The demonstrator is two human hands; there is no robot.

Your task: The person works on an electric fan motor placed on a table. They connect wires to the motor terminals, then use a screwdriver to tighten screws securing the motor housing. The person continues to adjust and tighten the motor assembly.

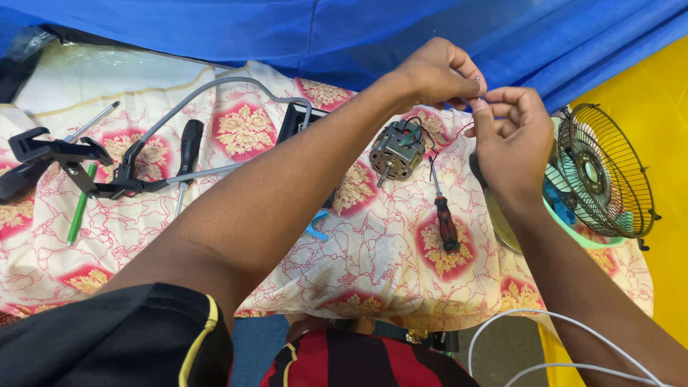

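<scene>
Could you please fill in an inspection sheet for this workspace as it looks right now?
Surface: table under a floral cloth.
Job's things: small motor on the cloth; its thin wires pinched between both hands.
Clutter: red-handled screwdriver, black-handled screwdriver, green pen, black clamp stand.
Hands: left hand and right hand meet above the motor.
Cables: grey cable; white cable.
Surroundings: blue tarp, fan.
</scene>
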